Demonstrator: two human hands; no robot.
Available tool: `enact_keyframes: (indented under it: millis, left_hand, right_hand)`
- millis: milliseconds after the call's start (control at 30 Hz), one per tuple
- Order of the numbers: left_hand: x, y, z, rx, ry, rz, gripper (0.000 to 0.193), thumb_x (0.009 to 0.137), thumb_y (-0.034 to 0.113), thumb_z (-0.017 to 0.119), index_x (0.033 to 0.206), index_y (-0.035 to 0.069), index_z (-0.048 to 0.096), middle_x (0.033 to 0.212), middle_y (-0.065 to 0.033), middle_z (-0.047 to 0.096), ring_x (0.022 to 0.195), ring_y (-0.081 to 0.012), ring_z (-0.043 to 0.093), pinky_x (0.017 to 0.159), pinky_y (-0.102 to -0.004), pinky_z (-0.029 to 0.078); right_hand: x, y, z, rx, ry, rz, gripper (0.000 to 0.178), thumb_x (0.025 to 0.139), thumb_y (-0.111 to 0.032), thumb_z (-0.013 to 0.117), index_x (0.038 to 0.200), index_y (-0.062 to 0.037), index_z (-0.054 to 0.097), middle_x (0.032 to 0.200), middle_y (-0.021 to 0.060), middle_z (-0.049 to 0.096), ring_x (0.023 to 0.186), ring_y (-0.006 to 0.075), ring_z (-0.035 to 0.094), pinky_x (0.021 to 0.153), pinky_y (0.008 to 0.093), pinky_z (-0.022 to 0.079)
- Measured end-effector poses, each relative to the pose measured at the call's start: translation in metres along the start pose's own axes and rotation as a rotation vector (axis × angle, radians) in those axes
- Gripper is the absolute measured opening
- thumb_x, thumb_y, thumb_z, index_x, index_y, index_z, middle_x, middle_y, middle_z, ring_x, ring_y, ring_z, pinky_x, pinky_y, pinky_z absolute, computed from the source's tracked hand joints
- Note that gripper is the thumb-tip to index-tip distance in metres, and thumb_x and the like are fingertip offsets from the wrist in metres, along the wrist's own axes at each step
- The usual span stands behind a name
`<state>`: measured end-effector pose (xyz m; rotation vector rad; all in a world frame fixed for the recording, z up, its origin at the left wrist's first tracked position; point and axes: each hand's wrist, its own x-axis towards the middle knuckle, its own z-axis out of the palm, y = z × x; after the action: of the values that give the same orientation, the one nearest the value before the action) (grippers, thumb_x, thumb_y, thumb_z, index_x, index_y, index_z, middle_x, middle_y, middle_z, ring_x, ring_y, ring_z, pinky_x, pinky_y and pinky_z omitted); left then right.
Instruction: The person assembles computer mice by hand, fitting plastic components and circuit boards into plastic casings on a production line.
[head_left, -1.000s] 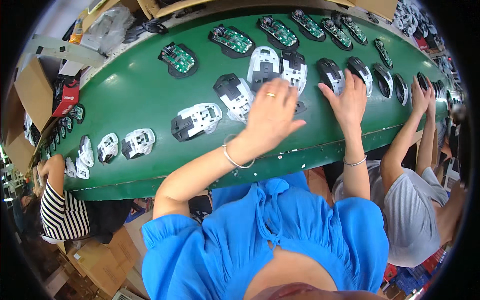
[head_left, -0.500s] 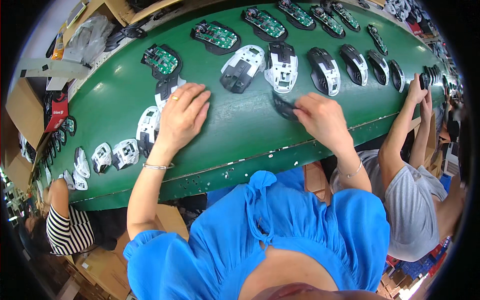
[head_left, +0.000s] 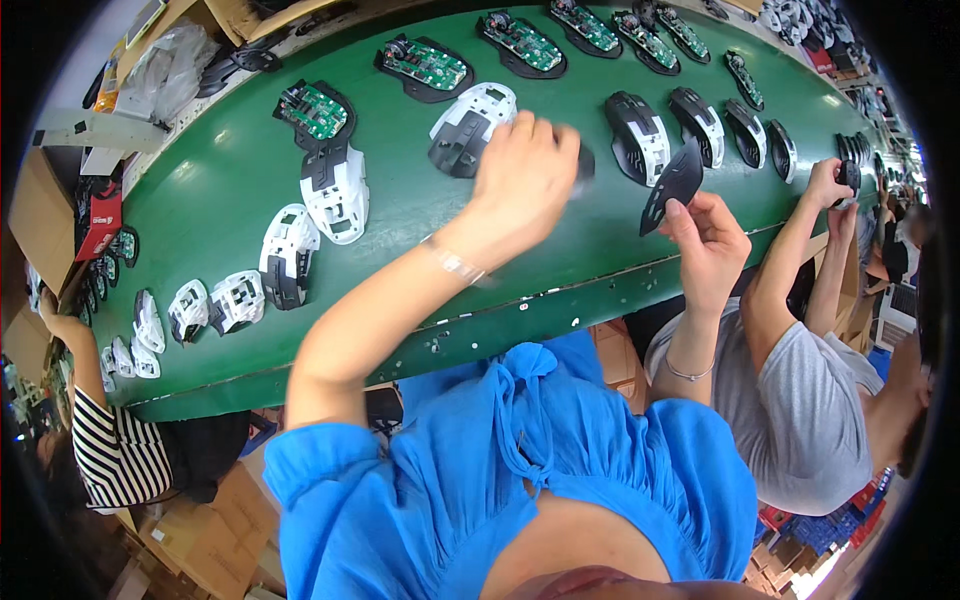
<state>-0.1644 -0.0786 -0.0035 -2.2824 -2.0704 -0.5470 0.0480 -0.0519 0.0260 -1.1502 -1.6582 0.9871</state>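
My right hand (head_left: 712,240) pinches a thin, curved black side panel (head_left: 672,188) between thumb and fingers and holds it raised over the green belt. My left hand (head_left: 530,180), blurred by motion, is closed round a mouse shell; only a dark smeared end of the shell (head_left: 585,165) shows beyond the fingers. Just left of that hand a white and black mouse shell (head_left: 470,130) lies on the belt. To the right of the panel, several shells with black sides (head_left: 638,138) lie in a row. Another white and black shell (head_left: 337,195) rests further left.
Along the far side of the green belt (head_left: 420,260) lie mouse bases with green circuit boards (head_left: 425,65). More white shells (head_left: 238,300) line the left. A co-worker in grey (head_left: 805,410) works at right, another in stripes (head_left: 120,455) at left. Cardboard boxes (head_left: 215,520) stand below.
My left hand has moved right from the left-hand shell and taken up a shell from the belt. My right hand has lifted the black side panel up and to the right.
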Motion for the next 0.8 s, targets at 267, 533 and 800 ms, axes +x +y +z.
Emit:
enact_keyframes:
  millis: [267, 533, 800]
  left_hand:
    - [-0.102, -0.044, -0.063, -0.049, -0.023, 0.132, 0.045, 0.072, 0.018, 0.068, 0.116, 0.013, 0.059, 0.123, -0.0212, 0.051, 0.111, -0.0347, 0.051, 0.09, -0.0417, 0.046]
    - [-0.083, 0.005, -0.035, 0.025, -0.049, -0.549, 0.055, 0.066, 0.043, 0.078, 0.087, 0.001, 0.051, 0.087, -0.0155, 0.06, 0.07, -0.0306, 0.065, 0.048, -0.039, 0.051]
    - [-0.121, -0.045, -0.055, -1.436, -0.153, -0.69, 0.059, 0.075, 0.01, 0.068, 0.126, -0.006, 0.043, 0.108, -0.0126, 0.058, 0.099, -0.0218, 0.058, 0.087, -0.0325, 0.047]
  right_hand:
    - [-0.006, -0.006, 0.035, 0.111, -0.368, 0.104, 0.01, 0.085, -0.005, 0.067, 0.089, 0.003, 0.063, 0.073, 0.0008, 0.062, 0.065, 0.005, 0.057, 0.059, 0.0192, 0.046]
    - [-0.014, -0.019, 0.071, 0.19, -0.339, 0.101, 0.011, 0.084, -0.006, 0.068, 0.088, 0.003, 0.063, 0.073, 0.0014, 0.062, 0.062, 0.006, 0.058, 0.056, 0.0191, 0.046]
    - [-0.04, -0.034, 0.079, 0.376, -0.362, 0.137, 0.012, 0.081, 0.0, 0.07, 0.088, 0.0047, 0.061, 0.076, 0.0047, 0.061, 0.067, 0.0086, 0.059, 0.058, 0.0203, 0.047]
